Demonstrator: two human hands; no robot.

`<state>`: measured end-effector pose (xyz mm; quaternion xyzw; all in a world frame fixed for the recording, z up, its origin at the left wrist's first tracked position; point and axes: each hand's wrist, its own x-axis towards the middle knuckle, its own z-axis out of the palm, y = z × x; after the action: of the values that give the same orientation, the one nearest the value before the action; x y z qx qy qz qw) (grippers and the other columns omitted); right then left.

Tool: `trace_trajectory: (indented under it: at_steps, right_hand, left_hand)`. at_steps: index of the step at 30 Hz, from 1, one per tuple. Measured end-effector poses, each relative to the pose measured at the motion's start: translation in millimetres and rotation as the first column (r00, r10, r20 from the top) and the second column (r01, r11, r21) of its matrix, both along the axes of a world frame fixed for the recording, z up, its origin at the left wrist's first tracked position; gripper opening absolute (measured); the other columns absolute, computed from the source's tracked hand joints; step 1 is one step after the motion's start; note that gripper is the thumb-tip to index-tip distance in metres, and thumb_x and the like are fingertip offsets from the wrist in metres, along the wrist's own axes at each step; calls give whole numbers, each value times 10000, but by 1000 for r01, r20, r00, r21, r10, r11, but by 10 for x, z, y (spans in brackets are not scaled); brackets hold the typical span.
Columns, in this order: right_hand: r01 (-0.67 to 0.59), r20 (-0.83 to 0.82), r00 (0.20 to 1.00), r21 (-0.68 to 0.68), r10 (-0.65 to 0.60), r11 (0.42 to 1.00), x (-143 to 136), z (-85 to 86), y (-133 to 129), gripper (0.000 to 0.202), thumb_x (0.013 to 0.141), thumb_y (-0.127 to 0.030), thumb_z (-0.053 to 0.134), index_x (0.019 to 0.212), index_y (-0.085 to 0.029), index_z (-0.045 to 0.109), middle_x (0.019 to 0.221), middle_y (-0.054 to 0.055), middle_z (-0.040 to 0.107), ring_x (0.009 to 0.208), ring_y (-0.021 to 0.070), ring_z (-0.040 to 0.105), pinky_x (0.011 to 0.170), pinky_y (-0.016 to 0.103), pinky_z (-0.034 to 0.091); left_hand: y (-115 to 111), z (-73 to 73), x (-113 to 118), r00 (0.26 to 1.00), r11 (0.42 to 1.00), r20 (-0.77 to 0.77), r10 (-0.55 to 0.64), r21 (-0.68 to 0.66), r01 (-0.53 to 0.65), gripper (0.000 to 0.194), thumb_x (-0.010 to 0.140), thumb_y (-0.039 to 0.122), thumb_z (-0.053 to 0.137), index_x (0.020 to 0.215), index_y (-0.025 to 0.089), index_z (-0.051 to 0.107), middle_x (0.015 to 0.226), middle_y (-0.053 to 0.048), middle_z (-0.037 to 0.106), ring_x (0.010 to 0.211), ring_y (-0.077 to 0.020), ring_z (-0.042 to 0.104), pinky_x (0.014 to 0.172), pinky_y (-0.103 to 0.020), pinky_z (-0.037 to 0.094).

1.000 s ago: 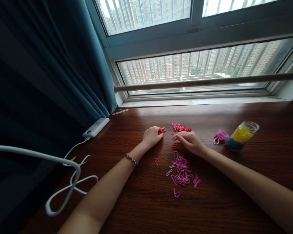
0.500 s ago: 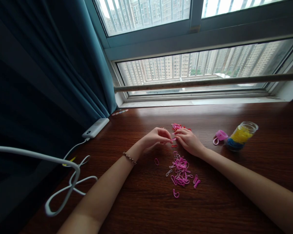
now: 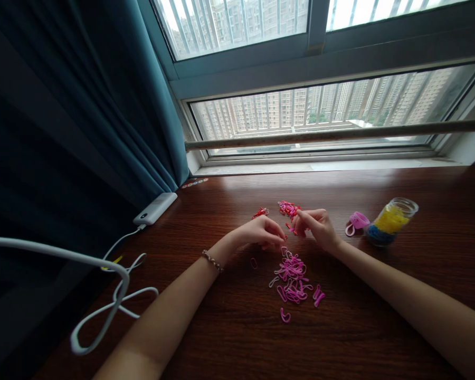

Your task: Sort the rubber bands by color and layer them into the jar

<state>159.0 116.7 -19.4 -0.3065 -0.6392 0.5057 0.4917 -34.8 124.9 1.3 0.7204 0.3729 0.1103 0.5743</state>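
Observation:
My left hand [image 3: 265, 232] is closed just above the main pink pile, its fingertips pinching a small red rubber band [image 3: 285, 237] that barely shows. Thumb and fingers of my right hand [image 3: 314, 226] are drawn together by the mixed heap, and a pink rubber band [image 3: 292, 229] shows at their tips. That heap of red and pink rubber bands [image 3: 288, 207] is partly behind the right fingers. Beyond the left hand lies a smaller pile of red rubber bands [image 3: 260, 212]. The pink rubber bands [image 3: 293, 274] form a loose pile nearer me, with several strays around it.
A glass jar [image 3: 391, 221] of yellow and blue bits stands tilted at right, beside a pink looped lid [image 3: 358, 221]. At left are a white power bank [image 3: 155, 208], its cable [image 3: 119, 301] and a curtain [image 3: 142, 105]. The window [image 3: 320, 111] is behind the table [image 3: 237, 327].
My left hand has come nearer and slightly right, reaching the red band that lay below the fingers. My right hand has lifted and turned from lying flat to a pinch, uncovering more of the heap.

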Motion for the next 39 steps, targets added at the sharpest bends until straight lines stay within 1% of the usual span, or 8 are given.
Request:
trace_trajectory:
  at_steps: [2, 5, 10, 14, 19, 27, 32, 39]
  right_hand:
    - [-229, 97, 968, -20, 230, 973, -35, 16, -71, 476, 830, -470, 460, 574, -116, 648, 492, 45, 609, 376, 104, 515, 370, 208, 371]
    - [-409, 233, 881, -60, 411, 911, -75, -10, -121, 470, 836, -480, 444, 717, -95, 687, 543, 57, 638, 386, 111, 541, 354, 196, 357]
    - [92, 309, 935, 263, -174, 960, -18, -112, 61, 452, 881, -434, 378, 721, -130, 673, 587, 57, 646, 514, 151, 594, 525, 258, 467]
    - [235, 448, 715, 568, -536, 789, 46, -240, 301, 354, 897, -338, 358, 1051, -140, 609, 1094, 121, 604, 1052, 244, 523, 919, 396, 391]
    - [39, 701, 544, 528, -461, 849, 39, -375, 400, 375, 906, -308, 326, 1224, -183, 479, 1250, 94, 506, 1230, 281, 342, 984, 542, 258]
    - [-43, 601, 726, 523, -333, 851, 73, -360, 390, 296, 899, -279, 354, 1086, -254, 581, 1159, 46, 581, 1182, 223, 414, 987, 509, 250]
    - [128, 450, 792, 537, -411, 834, 101, -388, 404, 266, 852, -223, 411, 984, -199, 641, 1035, 76, 635, 1068, 215, 517, 926, 389, 384]
    - [59, 533, 748, 540, -395, 840, 81, -345, 367, 214, 828, -242, 476, 908, -240, 674, 964, 33, 669, 1069, 247, 513, 960, 487, 314]
  left_hand:
    - [54, -55, -16, 976, 945, 49, 211, 245, -217, 240, 753, 324, 575, 810, 100, 641, 595, -18, 606, 424, -62, 458, 407, -181, 355]
    - [133, -163, -60, 907, 695, 105, 409, 609, -384, 199, 804, 283, 503, 820, 129, 628, 665, -32, 619, 581, -117, 549, 561, -234, 450]
    - [151, -283, -63, 902, 391, 5, 433, 900, -193, 265, 845, 237, 447, 1079, 184, 561, 1112, -74, 593, 1157, -216, 426, 1000, -405, 295]
    - [128, -329, 35, 897, 438, -199, 394, 899, 8, 459, 872, 349, 395, 1317, 276, 310, 1324, -34, 439, 1332, -236, 129, 1044, -556, 8]
    - [165, -362, 68, 892, 547, -312, 327, 832, 91, 555, 872, 471, 311, 1370, 278, 162, 1382, -37, 351, 1340, -246, 79, 1008, -594, -80]
    - [106, -315, -9, 909, 495, -174, 378, 868, -40, 373, 882, 391, 347, 1202, 224, 439, 1168, -48, 564, 1208, -197, 356, 1061, -496, 41]
    - [106, -323, -23, 889, 403, -48, 456, 902, -157, 261, 879, 286, 375, 1064, 196, 537, 1079, -52, 599, 1107, -176, 445, 1048, -424, 163]
    - [99, -366, 6, 916, 474, -215, 339, 880, 30, 291, 887, 263, 366, 1149, 283, 492, 1213, -8, 545, 1263, -221, 292, 1023, -565, 31]
